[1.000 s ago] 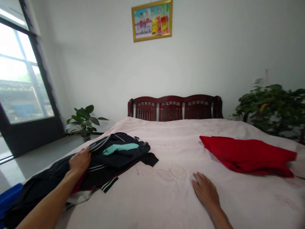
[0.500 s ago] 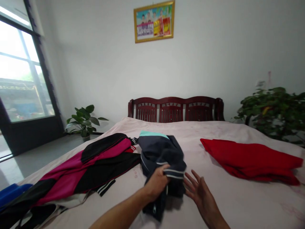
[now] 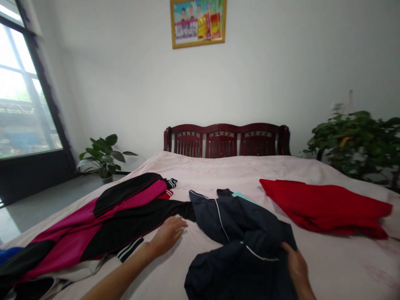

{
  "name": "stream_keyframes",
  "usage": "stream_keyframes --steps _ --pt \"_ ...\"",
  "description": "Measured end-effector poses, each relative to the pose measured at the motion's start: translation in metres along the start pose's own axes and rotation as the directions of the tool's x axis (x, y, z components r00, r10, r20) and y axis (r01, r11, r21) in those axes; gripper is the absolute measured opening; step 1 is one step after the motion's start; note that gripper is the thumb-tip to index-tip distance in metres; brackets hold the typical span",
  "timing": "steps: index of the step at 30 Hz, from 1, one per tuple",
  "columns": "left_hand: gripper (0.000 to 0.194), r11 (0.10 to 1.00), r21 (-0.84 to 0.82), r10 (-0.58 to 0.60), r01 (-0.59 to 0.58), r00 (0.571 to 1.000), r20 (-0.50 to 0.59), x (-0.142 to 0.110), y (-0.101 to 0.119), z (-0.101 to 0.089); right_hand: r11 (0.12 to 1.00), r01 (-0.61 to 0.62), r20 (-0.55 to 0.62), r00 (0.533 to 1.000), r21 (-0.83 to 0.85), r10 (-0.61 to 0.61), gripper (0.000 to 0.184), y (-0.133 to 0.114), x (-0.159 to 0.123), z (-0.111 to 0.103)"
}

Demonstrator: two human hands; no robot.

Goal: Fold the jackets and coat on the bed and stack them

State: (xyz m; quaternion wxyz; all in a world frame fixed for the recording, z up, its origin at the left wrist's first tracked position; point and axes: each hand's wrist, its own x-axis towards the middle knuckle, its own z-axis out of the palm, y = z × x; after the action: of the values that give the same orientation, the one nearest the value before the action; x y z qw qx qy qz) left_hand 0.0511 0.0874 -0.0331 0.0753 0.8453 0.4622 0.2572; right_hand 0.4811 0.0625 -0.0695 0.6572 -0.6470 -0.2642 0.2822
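Note:
My left hand (image 3: 167,235) lies flat and open on the pale pink bedsheet (image 3: 331,266), its fingertips by the lower edge of a black and magenta track garment (image 3: 103,221). To its right, a navy track jacket (image 3: 240,233) with white piping lies spread and partly rumpled. My right hand (image 3: 295,266) has hold of that jacket's right edge, its fingers curled over the cloth. A small mint-green patch of lining (image 3: 239,194) shows at the jacket's far side. A folded red cloth (image 3: 325,206) lies beyond my right hand, untouched.
A dark red wooden headboard (image 3: 226,139) closes the bed's far end, under a framed picture (image 3: 197,23). Potted plants stand at both sides (image 3: 103,158) (image 3: 353,146). A bright window (image 3: 25,91) is at the left, above a tiled floor. A blue item (image 3: 9,254) shows at the bed's left edge.
The navy jacket has gone from a bunched lump to spread out. My left hand has let go of it and moved left onto the sheet. My right hand has closed on its right edge.

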Motion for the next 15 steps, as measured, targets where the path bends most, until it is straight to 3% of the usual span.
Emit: stream_keyframes --steps 3,5,10,13,15 --pt "0.038 0.929 0.331 0.134 -0.167 0.983 0.123 0.003 -0.052 0.002 0.986 -0.054 -0.091 0.995 -0.159 0.040 0.053 -0.005 -0.005 0.002" --pt "0.039 0.875 0.448 0.131 -0.183 0.981 0.144 0.013 -0.075 0.004 0.972 -0.035 -0.091 0.996 -0.234 0.014 0.055 -0.008 -0.010 0.004" --pt "0.035 0.766 0.642 -0.007 0.017 1.000 -0.018 0.044 -0.120 0.000 0.943 0.025 -0.078 0.995 -0.331 -0.054 0.057 -0.008 -0.014 0.008" --pt "0.037 0.724 0.671 -0.092 0.161 0.986 -0.138 0.058 -0.147 -0.008 0.937 0.022 -0.062 0.997 -0.349 -0.046 0.055 -0.011 -0.016 0.009" --pt "0.038 0.697 0.681 -0.154 0.223 0.975 -0.161 0.066 -0.163 -0.015 0.934 0.009 -0.056 0.998 -0.357 -0.031 0.053 -0.015 -0.016 0.009"
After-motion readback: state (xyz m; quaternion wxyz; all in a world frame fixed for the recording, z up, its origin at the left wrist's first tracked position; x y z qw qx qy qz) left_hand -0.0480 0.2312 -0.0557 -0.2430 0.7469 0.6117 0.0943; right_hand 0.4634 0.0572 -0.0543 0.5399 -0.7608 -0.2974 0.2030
